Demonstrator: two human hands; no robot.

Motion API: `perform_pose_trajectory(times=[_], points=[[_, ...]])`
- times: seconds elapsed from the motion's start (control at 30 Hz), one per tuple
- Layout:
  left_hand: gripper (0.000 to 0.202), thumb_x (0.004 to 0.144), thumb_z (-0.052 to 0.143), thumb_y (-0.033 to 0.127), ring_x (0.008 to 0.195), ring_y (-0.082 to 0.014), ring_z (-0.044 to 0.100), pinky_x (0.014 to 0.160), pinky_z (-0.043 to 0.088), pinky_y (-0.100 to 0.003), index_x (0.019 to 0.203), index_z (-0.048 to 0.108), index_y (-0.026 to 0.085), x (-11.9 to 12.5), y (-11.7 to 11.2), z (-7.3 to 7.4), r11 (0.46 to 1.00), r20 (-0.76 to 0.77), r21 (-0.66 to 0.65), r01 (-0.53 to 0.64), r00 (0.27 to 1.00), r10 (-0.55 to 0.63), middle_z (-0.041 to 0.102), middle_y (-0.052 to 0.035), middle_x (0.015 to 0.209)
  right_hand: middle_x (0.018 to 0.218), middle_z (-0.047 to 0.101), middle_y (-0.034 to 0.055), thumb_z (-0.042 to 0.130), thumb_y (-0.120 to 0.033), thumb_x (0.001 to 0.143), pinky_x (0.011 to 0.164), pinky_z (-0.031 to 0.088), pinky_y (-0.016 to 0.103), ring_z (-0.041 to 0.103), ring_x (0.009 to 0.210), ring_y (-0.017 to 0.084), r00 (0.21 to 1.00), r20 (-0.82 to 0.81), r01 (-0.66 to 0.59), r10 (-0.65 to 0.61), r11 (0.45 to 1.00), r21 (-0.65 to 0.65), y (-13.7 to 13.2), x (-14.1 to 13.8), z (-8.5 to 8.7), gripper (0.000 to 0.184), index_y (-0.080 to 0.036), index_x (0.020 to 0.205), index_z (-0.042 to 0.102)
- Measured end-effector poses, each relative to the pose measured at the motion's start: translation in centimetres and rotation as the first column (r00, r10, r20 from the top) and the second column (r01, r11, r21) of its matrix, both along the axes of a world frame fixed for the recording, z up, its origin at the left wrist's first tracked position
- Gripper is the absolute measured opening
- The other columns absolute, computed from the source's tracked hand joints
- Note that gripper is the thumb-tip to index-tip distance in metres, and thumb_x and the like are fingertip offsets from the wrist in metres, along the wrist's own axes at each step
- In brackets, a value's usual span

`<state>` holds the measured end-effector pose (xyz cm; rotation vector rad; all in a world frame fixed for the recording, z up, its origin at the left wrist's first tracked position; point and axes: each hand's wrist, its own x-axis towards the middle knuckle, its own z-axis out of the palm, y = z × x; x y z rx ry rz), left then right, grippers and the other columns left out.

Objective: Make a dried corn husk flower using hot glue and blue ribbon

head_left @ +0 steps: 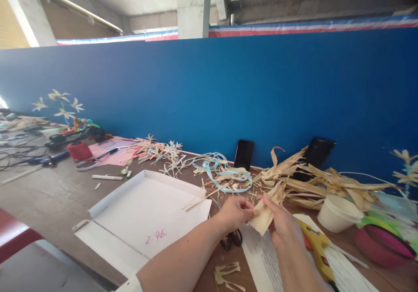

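A pale, dried corn husk is held between both hands above a printed sheet of paper. My left hand pinches its left edge with thumb and fingertips. On the other side, my right hand grips the husk, thumb along its upper part. Below my left hand lie scissors, their black handles partly covered. A yellow hot glue gun rests on paper just right of my right forearm. Cut husk scraps lie near the front edge.
An open white box marked "2.46." stands to the left. Behind are light blue ribbon, a phone and a husk pile. A white cup and pink bowl sit right. A blue partition bounds the table.
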<state>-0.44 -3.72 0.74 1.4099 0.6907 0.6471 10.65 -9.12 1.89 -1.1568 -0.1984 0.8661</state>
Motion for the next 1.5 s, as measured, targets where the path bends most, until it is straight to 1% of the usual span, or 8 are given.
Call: perform_pose_trajectory(times=[0.23, 0.37, 0.53, 0.7, 0.93, 1.13, 1.3, 1.5], points=[[0.028, 0.058, 0.071, 0.035, 0.048, -0.0057, 0.044, 0.05, 0.036, -0.02, 0.068, 0.059, 0.011, -0.1, 0.3, -0.6, 0.998, 0.056, -0.056, 0.033, 0.998, -0.03, 0.053, 0.0019, 0.055, 0.065, 0.066, 0.0038, 0.081, -0.032, 0.046, 0.043, 0.046, 0.024, 0.058, 0.048, 0.015, 0.997, 0.057, 0.045, -0.043, 0.998, -0.047, 0.1, -0.3, 0.4, 0.043, -0.011, 0.081, 0.067], [0.033, 0.058, 0.071, 0.039, 0.049, -0.0057, 0.044, 0.051, 0.037, -0.02, 0.073, 0.063, 0.011, -0.1, 0.3, -0.5, 0.997, 0.083, -0.075, -0.005, 0.996, 0.012, 0.054, 0.0021, 0.057, 0.066, 0.067, 0.0029, 0.082, -0.034, 0.046, 0.045, 0.047, 0.024, 0.058, 0.05, 0.015, 0.998, 0.064, 0.031, -0.027, 0.998, -0.054, -0.1, -0.9, 0.9, 0.046, -0.013, 0.085, 0.068], [0.026, 0.061, 0.069, 0.034, 0.042, -0.0038, 0.038, 0.043, 0.031, -0.018, 0.069, 0.061, 0.011, -0.2, 0.3, 0.1, 0.988, 0.071, -0.108, -0.109, 0.991, 0.117, 0.048, 0.004, 0.049, 0.071, 0.068, 0.0043, 0.08, -0.034, 0.05, 0.049, 0.048, 0.024, 0.061, 0.056, 0.017, 0.994, 0.088, -0.058, 0.061, 0.998, -0.036, -0.2, -1.3, 0.8, 0.05, -0.014, 0.093, 0.067], [0.021, 0.065, 0.066, 0.032, 0.041, -0.0057, 0.041, 0.042, 0.033, -0.018, 0.069, 0.06, 0.012, -0.1, 0.7, 0.1, 0.977, 0.031, -0.112, -0.181, 0.982, 0.186, 0.049, 0.0034, 0.048, 0.071, 0.069, 0.0047, 0.078, -0.027, 0.052, 0.055, 0.05, 0.028, 0.064, 0.061, 0.02, 0.968, 0.119, -0.225, 0.222, 0.974, 0.016, -0.3, -1.3, 0.4, 0.049, -0.013, 0.097, 0.065], [0.014, 0.065, 0.063, 0.026, 0.045, -0.0068, 0.044, 0.044, 0.036, -0.018, 0.066, 0.06, 0.012, 0.0, 1.0, -0.5, 0.97, -0.017, -0.008, -0.245, 0.97, 0.244, 0.052, 0.0019, 0.052, 0.066, 0.068, 0.0024, 0.075, -0.027, 0.054, 0.057, 0.05, 0.029, 0.063, 0.06, 0.021, 0.946, 0.25, -0.206, 0.208, 0.978, -0.037, -0.3, -1.4, 0.1, 0.044, -0.013, 0.094, 0.066], [0.016, 0.066, 0.063, 0.028, 0.049, -0.0078, 0.047, 0.047, 0.037, -0.018, 0.068, 0.062, 0.012, -0.1, 0.9, -0.3, 0.959, -0.078, 0.074, -0.274, 0.957, 0.28, 0.055, 0.0012, 0.055, 0.069, 0.068, 0.0019, 0.074, -0.029, 0.055, 0.056, 0.049, 0.028, 0.063, 0.061, 0.021, 0.931, 0.277, -0.239, 0.236, 0.971, -0.024, -0.1, -0.9, -0.8, 0.038, -0.016, 0.09, 0.067], [0.016, 0.068, 0.06, 0.029, 0.056, -0.0101, 0.052, 0.05, 0.039, -0.018, 0.071, 0.061, 0.013, -0.4, 0.5, 0.0, 0.944, -0.099, 0.187, -0.272, 0.951, 0.293, 0.06, -0.0007, 0.063, 0.068, 0.068, 0.001, 0.072, -0.03, 0.057, 0.054, 0.048, 0.026, 0.062, 0.06, 0.019, 0.926, 0.332, -0.168, 0.181, 0.984, -0.066, 0.1, -0.9, -1.3, 0.034, -0.017, 0.087, 0.067], [0.015, 0.073, 0.055, 0.029, 0.063, -0.012, 0.056, 0.054, 0.04, -0.019, 0.074, 0.061, 0.015, -0.3, -0.1, 0.1, 0.911, -0.128, 0.324, -0.256, 0.942, 0.31, 0.064, -0.0019, 0.07, 0.062, 0.066, 0.0004, 0.071, -0.03, 0.057, 0.052, 0.048, 0.026, 0.06, 0.056, 0.019, 0.944, 0.301, -0.112, 0.132, 0.99, -0.081, 0.2, -1.2, -0.9, 0.029, -0.016, 0.082, 0.067]])
